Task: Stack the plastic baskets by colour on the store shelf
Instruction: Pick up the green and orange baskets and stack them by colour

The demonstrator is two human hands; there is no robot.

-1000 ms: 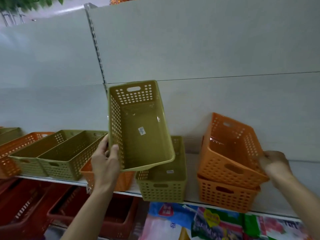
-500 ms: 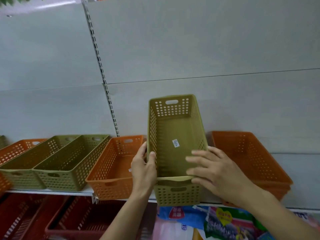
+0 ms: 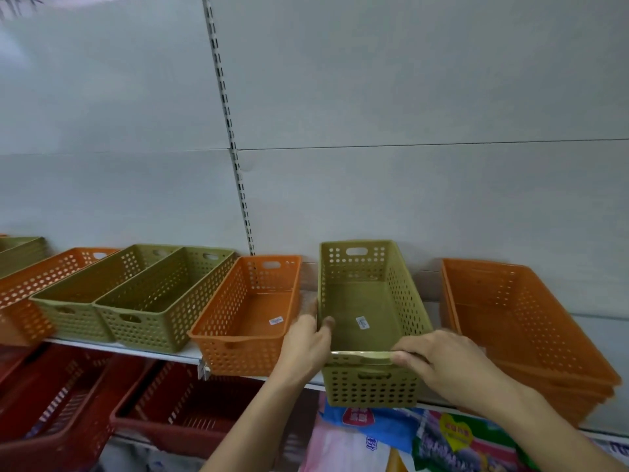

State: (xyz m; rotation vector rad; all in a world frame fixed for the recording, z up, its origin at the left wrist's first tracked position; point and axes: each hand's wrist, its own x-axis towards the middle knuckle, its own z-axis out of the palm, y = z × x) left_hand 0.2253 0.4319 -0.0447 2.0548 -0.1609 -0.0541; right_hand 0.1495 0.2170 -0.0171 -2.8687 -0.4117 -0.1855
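Centrally on the white store shelf [image 3: 143, 349], a green basket [image 3: 366, 301] is nested inside a second green basket [image 3: 371, 386] that stands at the shelf's front edge. The upper basket is gripped on both sides. The left hand [image 3: 306, 342] is closed around its left wall near the front corner, with the thumb hooked over the rim into the inside. The right hand [image 3: 446, 366] is laid over the front right corner, its fingers [image 3: 405, 357] curled onto the front rim. A small white price sticker [image 3: 362, 322] is seen on the floor of the held basket.

Just left of the green pair, a single orange basket [image 3: 248, 318] is set at the front edge, with a sticker on its floor too; whether it touches the left hand cannot be told. Further left, two green baskets [image 3: 136, 301] are placed side by side, touching, and beyond them another orange basket [image 3: 37, 291] is partly cut off near the shelf's left end. At the far left edge a further green stack is barely visible.

Toward the right end of the shelf, a stack of orange baskets [image 3: 531, 332] is seen, blurred, well apart from the left orange ones. Below the shelf, dark red baskets [image 3: 102, 403] are stored on the left and colourful packets [image 3: 425, 441] on the right.
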